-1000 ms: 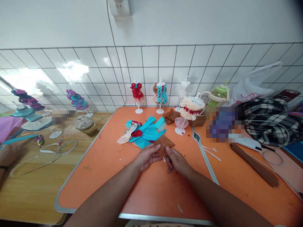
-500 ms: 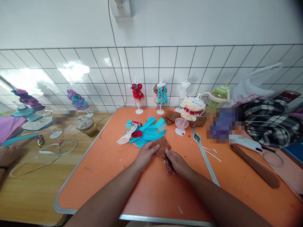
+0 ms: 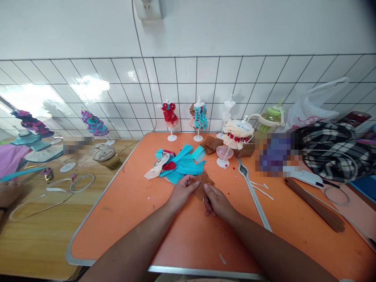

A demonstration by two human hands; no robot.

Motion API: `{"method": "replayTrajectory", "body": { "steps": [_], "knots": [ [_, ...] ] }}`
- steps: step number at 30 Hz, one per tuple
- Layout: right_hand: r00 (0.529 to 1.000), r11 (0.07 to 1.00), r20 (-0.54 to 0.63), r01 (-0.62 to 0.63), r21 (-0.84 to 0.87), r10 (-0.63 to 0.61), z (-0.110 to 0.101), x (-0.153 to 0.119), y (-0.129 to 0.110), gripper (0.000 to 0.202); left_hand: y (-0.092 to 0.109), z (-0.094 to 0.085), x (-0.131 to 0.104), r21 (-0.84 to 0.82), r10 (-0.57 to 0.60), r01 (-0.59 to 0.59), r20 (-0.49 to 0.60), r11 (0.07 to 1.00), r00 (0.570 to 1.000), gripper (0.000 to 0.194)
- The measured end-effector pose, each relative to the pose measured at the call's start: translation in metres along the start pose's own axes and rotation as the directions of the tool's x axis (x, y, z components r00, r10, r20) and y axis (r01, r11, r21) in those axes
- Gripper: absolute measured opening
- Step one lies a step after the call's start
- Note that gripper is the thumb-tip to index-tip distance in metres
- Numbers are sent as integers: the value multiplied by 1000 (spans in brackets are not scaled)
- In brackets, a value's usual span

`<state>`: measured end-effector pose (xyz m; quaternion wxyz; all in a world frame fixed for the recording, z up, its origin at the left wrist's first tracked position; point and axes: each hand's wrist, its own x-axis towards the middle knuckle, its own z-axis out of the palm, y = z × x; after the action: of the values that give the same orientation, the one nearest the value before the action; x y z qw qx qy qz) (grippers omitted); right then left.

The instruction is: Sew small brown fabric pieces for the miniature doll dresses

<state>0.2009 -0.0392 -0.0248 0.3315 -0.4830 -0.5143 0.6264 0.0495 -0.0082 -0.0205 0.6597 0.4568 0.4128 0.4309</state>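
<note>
A piece of brown crepe paper (image 3: pixel 201 190) is held above the orange table, between my two hands. My left hand (image 3: pixel 183 192) is closed on its left edge, thumb on top. My right hand (image 3: pixel 219 201) is closed around a slim dark tool with a thin metal tip (image 3: pixel 201 182), which points at the brown paper; most of the tool is hidden by the fingers. Just beyond my hands lie blue crepe paper strips (image 3: pixel 183 164), a red piece (image 3: pixel 169 166) and a white roll of tape (image 3: pixel 161 160).
Small dress forms in red (image 3: pixel 169 113) and blue (image 3: pixel 200 117) paper stand by the tiled wall. A pink bowl (image 3: pixel 225 153), cream paper skirt (image 3: pixel 237 134), green bottle (image 3: pixel 270 118) and brown folded strip (image 3: pixel 315 205) are rightward. A person's hand (image 3: pixel 10 192) and glass jar (image 3: pixel 107 158) are left.
My right hand has shifted slightly up and left, closer to my left hand, and its fingers now cover more of the dark tool. The brown paper remains held.
</note>
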Motion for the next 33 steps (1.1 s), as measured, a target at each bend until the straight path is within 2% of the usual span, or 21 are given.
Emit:
{"method": "replayTrajectory", "body": {
  "steps": [8, 16, 20, 26, 33],
  "knots": [
    [999, 999, -42, 9, 38, -7, 3, 3, 3, 51, 3, 2, -2, 83, 48, -46, -23, 995, 999, 30],
    [999, 999, -49, 20, 47, -18, 3, 3, 2, 50, 2, 1, -3, 41, 26, -26, -8, 999, 1000, 30],
    [998, 999, -69, 13, 40, -10, 2, 2, 0, 49, 2, 0, -2, 70, 42, -42, 7, 997, 999, 30],
    [999, 999, -26, -19, 41, 20, 3, 2, 2, 47, 5, 0, -2, 118, 92, -91, -2, 989, 996, 29],
    [1000, 998, -13, -25, 54, 26, 2, 2, 4, 49, 6, 4, -7, 71, 28, -32, 63, 997, 998, 29]
  ]
}}
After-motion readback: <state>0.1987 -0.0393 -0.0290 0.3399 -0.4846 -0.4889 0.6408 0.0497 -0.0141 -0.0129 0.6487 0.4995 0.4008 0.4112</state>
